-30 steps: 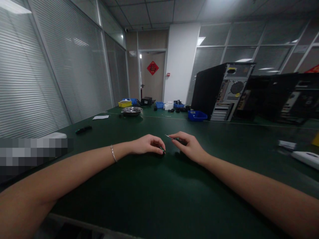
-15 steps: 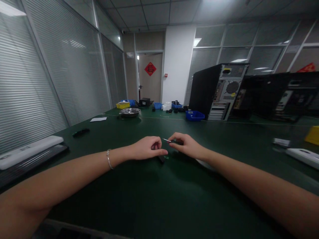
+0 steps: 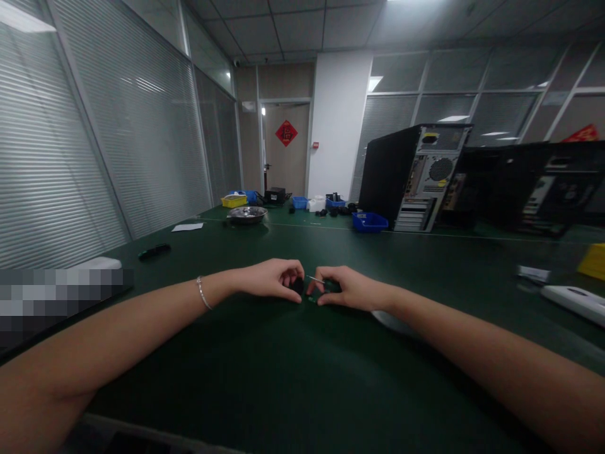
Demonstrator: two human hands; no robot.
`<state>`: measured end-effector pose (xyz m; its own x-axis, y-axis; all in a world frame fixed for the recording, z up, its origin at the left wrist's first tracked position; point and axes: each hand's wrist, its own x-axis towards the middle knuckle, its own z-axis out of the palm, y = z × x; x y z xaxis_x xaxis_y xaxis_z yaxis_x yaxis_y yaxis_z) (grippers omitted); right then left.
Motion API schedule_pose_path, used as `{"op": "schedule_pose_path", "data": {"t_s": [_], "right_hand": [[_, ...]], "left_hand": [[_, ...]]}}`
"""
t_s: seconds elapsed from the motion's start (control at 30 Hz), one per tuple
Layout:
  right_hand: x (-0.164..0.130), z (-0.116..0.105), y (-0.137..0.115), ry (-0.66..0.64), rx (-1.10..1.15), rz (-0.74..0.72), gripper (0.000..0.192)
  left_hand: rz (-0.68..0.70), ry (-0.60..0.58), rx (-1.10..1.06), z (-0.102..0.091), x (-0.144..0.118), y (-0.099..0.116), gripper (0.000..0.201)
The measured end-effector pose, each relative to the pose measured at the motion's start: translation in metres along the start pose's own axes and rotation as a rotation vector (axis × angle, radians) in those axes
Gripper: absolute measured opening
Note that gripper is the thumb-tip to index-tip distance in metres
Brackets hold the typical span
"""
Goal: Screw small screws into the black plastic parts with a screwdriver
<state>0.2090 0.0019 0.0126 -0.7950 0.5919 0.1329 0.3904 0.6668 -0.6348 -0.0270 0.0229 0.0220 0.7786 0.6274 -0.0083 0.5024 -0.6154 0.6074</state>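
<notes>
My left hand (image 3: pixel 271 279), with a bracelet at the wrist, has its fingers curled round a small black piece (image 3: pixel 297 285), whose kind I cannot make out. Just across from it, my right hand (image 3: pixel 347 287) holds a thin tool with a metal shaft (image 3: pixel 314 279); the shaft points left toward the black piece, and the rest is hidden in the hand. A tiny green bit (image 3: pixel 311 299) lies at the right fingertips, seemingly touched by them. Under the right wrist a pale round object (image 3: pixel 394 321) is partly covered.
On the green table (image 3: pixel 283 378), a black pen-like object (image 3: pixel 154 251) and white paper (image 3: pixel 188 227) lie left. Further back are a metal bowl (image 3: pixel 247 215), a blue bin (image 3: pixel 369 221) and a computer tower (image 3: pixel 416 176). A white device (image 3: pixel 574 301) lies right.
The black piece has turned up into my left hand's grasp; before, it stuck out below the thumb. My right hand has shifted slightly down and left, its fingertips now at the green bit.
</notes>
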Motion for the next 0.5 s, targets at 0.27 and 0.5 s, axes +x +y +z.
{"op": "schedule_pose_path", "data": {"t_s": [0.27,0.5], "right_hand": [[-0.001,0.0,-0.007,-0.036,-0.039,-0.067,0.012],[-0.002,0.002,-0.007,0.007,-0.033,-0.088,0.021]], "left_hand": [[0.014,0.024,-0.471,0.006,0.008,-0.014,0.049],[-0.021,0.108,-0.64,0.012,0.009,-0.016,0.047]]}}
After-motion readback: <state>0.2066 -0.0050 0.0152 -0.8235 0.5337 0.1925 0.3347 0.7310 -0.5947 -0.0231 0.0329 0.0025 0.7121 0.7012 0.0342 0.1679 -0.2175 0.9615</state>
